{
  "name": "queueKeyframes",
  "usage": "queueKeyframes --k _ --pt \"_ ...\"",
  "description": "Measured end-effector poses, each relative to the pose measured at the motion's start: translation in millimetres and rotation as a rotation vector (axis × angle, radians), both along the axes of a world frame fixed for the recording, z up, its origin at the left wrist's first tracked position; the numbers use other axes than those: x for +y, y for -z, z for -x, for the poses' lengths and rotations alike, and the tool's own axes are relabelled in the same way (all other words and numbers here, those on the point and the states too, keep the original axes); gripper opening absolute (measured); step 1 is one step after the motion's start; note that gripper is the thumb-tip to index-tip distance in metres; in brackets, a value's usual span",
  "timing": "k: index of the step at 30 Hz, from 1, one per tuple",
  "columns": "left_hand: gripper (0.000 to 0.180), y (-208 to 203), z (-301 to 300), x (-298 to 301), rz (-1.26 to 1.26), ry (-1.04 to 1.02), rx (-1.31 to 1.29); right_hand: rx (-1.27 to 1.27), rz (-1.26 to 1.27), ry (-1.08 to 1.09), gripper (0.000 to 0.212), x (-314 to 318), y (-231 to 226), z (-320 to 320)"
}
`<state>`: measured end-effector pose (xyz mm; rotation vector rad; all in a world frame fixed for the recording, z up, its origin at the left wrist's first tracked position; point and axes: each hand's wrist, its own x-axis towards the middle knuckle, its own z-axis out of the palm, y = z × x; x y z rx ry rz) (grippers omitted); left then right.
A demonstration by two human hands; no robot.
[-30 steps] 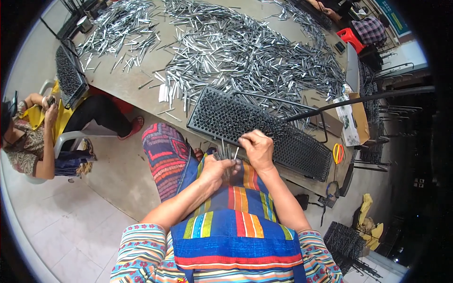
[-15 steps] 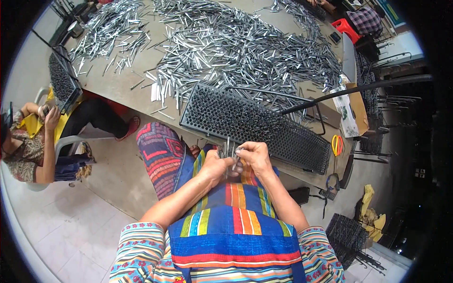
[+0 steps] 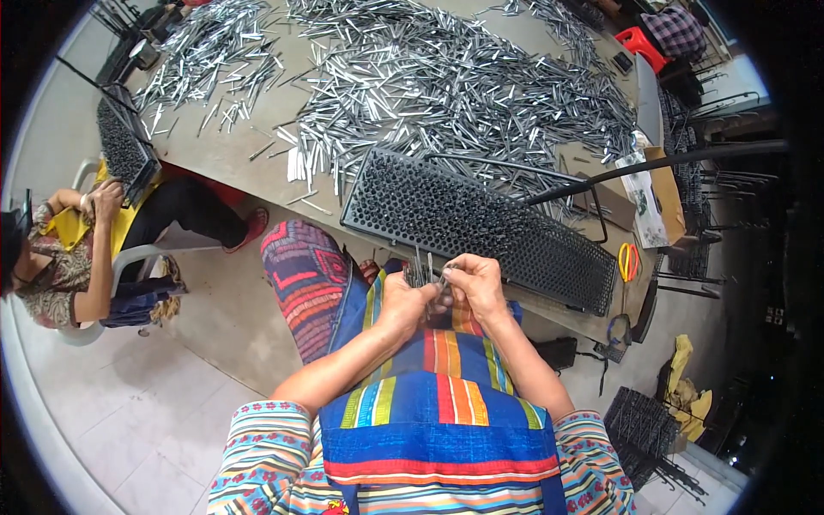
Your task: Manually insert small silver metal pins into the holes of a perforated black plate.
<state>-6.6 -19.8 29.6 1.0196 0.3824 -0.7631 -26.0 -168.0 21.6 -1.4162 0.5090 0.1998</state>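
My left hand (image 3: 405,305) is closed around a small bunch of thin grey metal strips (image 3: 419,271), which stick up above its fingers. Close beside it on the right, my right hand (image 3: 479,288) pinches a dark thin strip between thumb and fingertips, against the bunch. The lower ends of the strips are hidden by the fingers. Just beyond both hands, a long black tray (image 3: 481,230) with rows of round holes leans at the table's edge, its wire frame rising behind it.
A wide pile of loose silvery strips (image 3: 463,94) covers much of the table (image 3: 202,153). Yellow-handled scissors (image 3: 629,262) and an open cardboard box (image 3: 665,202) lie at the right. On the left, a seated person (image 3: 77,257) works at another black tray (image 3: 127,142).
The view has shifted slightly, so the scene sits further right. My right fingers have moved a little at the bunch; my left hand keeps its hold.
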Motion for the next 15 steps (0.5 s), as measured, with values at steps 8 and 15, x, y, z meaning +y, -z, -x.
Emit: queueKeyframes --k 8,15 --pt "0.011 8 -1 5 -0.094 -0.089 0.086 -0.222 0.073 0.34 0.003 -1 -6 -1" --pt "0.007 1 4 4 -0.051 0.053 0.181 -0.589 0.661 0.232 0.006 -14 -13 -25"
